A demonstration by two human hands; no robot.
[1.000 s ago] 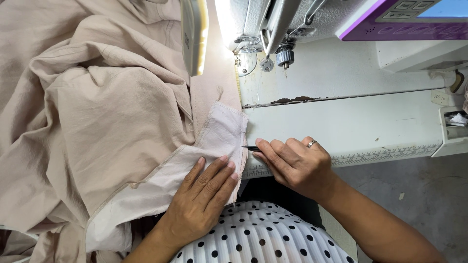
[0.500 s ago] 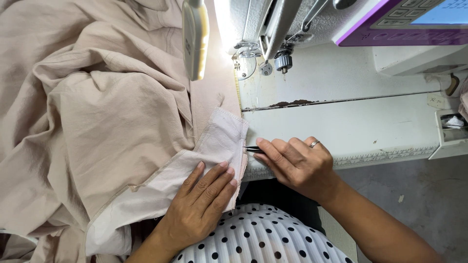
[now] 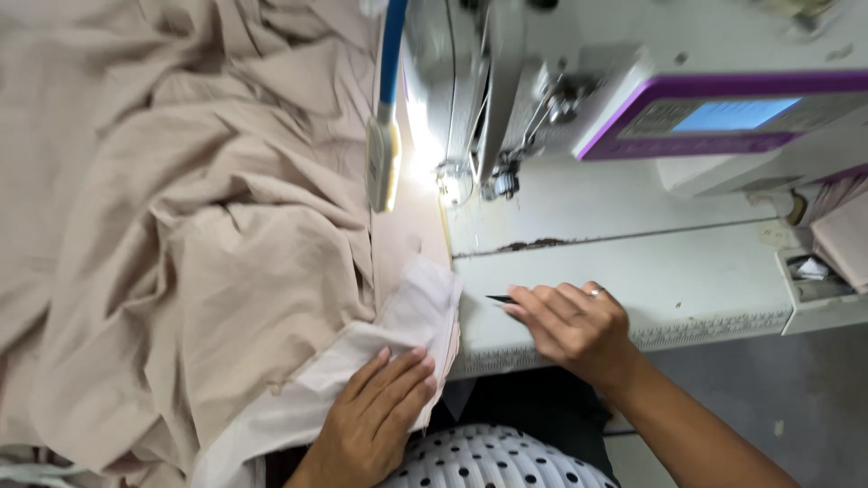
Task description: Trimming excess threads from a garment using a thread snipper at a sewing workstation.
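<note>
My left hand lies flat on a white fabric strip at the near edge of a big heap of beige cloth. My right hand rests on the white sewing table just right of the strip, fingers closed on a small dark pointed tool whose tip points toward the strip. A ring shows on one finger. The strip's upper end lies below the sewing machine's needle area.
The sewing machine with a purple-framed screen panel stands at the back. A lamp on a blue arm hangs over the cloth. A small tray sits at the table's right end. Polka-dot clothing lies below.
The view has tilted so the machine sits lower and nearer. My right hand has drawn slightly right, away from the strip. My left hand stays flat on the strip.
</note>
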